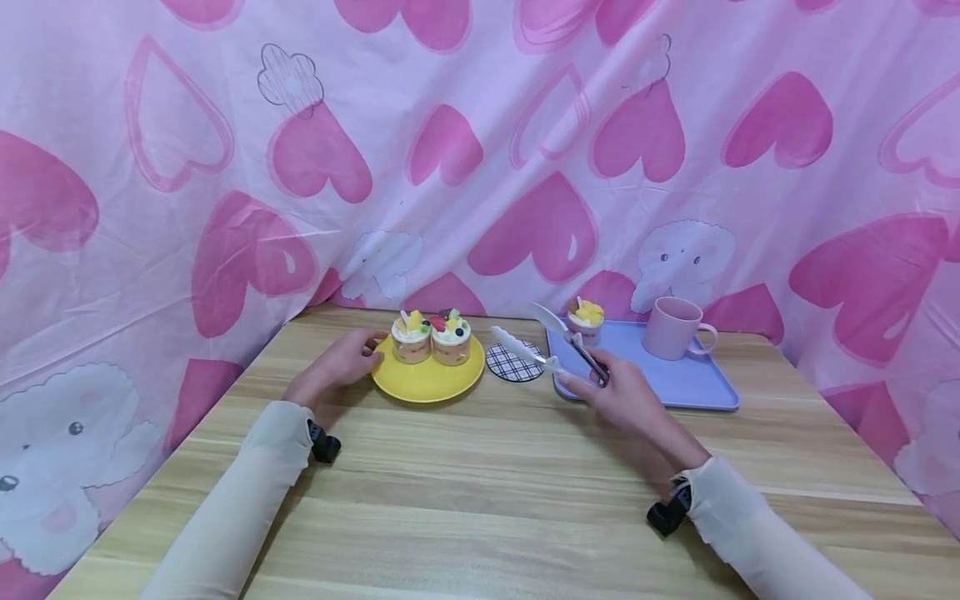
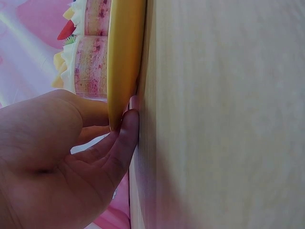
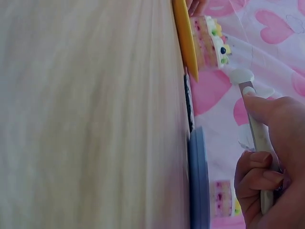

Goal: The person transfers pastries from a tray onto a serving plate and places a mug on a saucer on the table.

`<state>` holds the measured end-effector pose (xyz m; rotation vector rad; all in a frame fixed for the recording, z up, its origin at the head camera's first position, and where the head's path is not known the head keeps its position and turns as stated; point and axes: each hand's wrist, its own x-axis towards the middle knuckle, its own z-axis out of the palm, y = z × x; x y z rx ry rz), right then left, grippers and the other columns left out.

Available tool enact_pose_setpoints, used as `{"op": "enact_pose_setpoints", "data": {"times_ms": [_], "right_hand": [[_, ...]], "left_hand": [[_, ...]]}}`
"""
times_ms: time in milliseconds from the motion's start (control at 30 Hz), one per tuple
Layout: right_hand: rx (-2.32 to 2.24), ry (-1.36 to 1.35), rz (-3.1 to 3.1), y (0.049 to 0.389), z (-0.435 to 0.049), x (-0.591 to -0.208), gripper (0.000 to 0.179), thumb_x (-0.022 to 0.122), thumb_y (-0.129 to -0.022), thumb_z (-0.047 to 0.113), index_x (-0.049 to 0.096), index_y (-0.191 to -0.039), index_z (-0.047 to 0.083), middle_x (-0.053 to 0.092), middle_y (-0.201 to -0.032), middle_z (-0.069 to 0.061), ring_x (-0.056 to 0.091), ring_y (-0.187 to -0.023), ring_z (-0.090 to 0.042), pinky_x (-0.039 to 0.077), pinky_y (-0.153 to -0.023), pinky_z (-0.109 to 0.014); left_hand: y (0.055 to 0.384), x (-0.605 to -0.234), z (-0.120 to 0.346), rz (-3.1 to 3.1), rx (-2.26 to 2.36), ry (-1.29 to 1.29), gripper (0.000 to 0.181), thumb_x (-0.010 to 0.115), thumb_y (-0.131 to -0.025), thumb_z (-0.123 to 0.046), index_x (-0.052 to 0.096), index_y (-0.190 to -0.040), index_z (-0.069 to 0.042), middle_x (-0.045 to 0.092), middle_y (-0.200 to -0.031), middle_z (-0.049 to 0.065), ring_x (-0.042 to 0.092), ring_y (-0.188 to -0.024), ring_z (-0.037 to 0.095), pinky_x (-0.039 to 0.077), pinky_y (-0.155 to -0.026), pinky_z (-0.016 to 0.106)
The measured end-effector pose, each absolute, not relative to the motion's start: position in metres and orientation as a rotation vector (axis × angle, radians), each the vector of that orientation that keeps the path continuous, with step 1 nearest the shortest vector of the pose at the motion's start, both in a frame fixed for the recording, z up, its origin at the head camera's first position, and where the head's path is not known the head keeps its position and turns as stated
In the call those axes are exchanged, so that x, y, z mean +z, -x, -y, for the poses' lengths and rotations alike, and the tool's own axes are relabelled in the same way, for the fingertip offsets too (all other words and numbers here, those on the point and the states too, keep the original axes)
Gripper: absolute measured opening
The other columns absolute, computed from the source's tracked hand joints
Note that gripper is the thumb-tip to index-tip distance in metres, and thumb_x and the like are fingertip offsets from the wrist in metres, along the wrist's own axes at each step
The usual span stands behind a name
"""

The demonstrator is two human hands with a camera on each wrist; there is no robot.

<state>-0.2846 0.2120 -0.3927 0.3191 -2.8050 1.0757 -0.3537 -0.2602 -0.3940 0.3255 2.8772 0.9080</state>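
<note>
My left hand grips the left rim of a yellow plate; in the left wrist view its thumb lies over the edge and its fingers reach under it. Two dessert cups stand side by side on the plate: one topped with yellow fruit, the other with a strawberry and blueberries. With curled fingers my right hand holds a pair of tongs over the tray's left edge. Their white tips are spread apart, point toward the back left and have nothing between them.
A blue tray on the right carries a pink mug and a third dessert cup at its back left corner. Between plate and tray lies a round checked coaster. A pink heart-patterned cloth hangs behind the wooden table.
</note>
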Motion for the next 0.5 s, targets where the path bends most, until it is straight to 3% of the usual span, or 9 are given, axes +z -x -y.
{"op": "enact_pose_setpoints", "data": {"times_ms": [133, 367, 500], "right_hand": [[1.068, -0.272, 2.793, 0.287, -0.219, -0.391, 0.072, 0.076, -0.092, 0.068, 0.062, -0.134, 0.011, 0.056, -0.084, -0.007, 0.053, -0.070, -0.022, 0.045, -0.056, -0.031], [1.088, -0.231, 2.781, 0.289, -0.233, -0.386, 0.075, 0.078, -0.091, 0.066, 0.059, -0.141, 0.014, 0.057, -0.088, -0.008, 0.054, -0.072, -0.024, 0.045, -0.057, -0.030], [1.074, -0.228, 2.744, 0.293, -0.239, -0.386, 0.064, 0.077, -0.092, 0.066, 0.065, -0.127, 0.014, 0.056, -0.081, -0.007, 0.053, -0.067, -0.024, 0.043, -0.053, -0.030]], "left_hand": [[0.353, -0.392, 0.260, -2.873, 0.913, -0.326, 0.054, 0.055, -0.111, -0.014, 0.044, -0.161, 0.003, 0.057, -0.151, 0.031, 0.058, -0.137, 0.044, 0.052, -0.116, 0.058], [0.354, -0.391, 0.259, -2.874, 0.911, -0.337, 0.054, 0.054, -0.111, -0.013, 0.044, -0.160, 0.004, 0.057, -0.151, 0.031, 0.058, -0.138, 0.045, 0.052, -0.117, 0.058], [0.353, -0.392, 0.259, -2.873, 0.911, -0.339, 0.053, 0.054, -0.111, -0.013, 0.044, -0.160, 0.005, 0.057, -0.151, 0.031, 0.058, -0.137, 0.045, 0.052, -0.116, 0.058]]}}
